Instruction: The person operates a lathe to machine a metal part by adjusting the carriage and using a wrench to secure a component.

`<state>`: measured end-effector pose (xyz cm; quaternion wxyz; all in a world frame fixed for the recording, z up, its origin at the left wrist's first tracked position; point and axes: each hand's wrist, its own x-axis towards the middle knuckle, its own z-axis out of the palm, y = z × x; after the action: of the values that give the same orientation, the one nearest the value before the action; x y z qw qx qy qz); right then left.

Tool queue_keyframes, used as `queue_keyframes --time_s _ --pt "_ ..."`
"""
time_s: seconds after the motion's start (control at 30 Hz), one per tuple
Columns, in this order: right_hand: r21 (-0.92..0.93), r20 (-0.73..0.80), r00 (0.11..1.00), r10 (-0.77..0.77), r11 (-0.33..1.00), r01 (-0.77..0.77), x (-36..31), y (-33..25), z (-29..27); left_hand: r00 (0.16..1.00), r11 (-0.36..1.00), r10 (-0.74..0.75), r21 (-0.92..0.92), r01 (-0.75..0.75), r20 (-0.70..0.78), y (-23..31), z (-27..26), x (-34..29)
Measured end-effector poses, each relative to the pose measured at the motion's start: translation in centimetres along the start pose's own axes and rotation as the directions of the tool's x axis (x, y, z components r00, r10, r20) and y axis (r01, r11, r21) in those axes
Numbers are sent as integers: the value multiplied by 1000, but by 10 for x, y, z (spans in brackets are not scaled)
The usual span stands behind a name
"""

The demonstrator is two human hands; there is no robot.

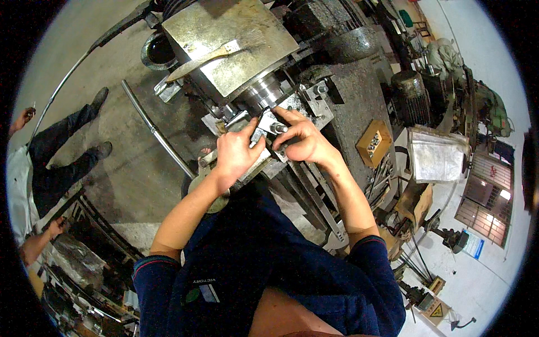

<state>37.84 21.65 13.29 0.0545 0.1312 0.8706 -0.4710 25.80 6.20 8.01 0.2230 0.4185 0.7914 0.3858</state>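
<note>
At the front of a lathe, both my hands work around the metal tool post (268, 124), just below the round steel chuck (264, 92). My left hand (234, 153) rests on the left side of the post, its index finger and thumb spread apart and the other fingers curled under. With its index finger stretched up to the chuck's face, my right hand (306, 140) lies to the right. Its other fingers bend beside a short upright bolt (278, 128). Anything small under the fingertips is too hidden to make out.
A wooden-handled brush (202, 60) lies on the headstock cover (236, 28). At the right, a small box of metal parts (374, 144) stands on the machine's tray. A steel bar (157, 129) slants at the left. Another person's legs (62, 135) show at the far left.
</note>
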Motion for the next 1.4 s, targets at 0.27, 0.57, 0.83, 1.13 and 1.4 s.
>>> queue_keyframes --time_s 0.27,0.57,0.83,1.13,1.4 --pt "50 35 999 36 998 -38 0 -5 -6 999 999 32 43 -32 0 -2 2 -1" --pt "68 69 996 -60 996 55 0 9 -10 997 995 23 100 -30 74 2 -5 0" --pt "563 227 973 47 809 -170 7 23 -18 988 995 66 58 -75 137 -3 -14 5" --pt "293 159 987 28 953 -75 4 8 -18 988 985 52 155 -74 144 5 -10 -1" --pt "208 189 982 -19 978 -21 9 8 -21 988 950 77 292 -114 136 11 -4 -7"
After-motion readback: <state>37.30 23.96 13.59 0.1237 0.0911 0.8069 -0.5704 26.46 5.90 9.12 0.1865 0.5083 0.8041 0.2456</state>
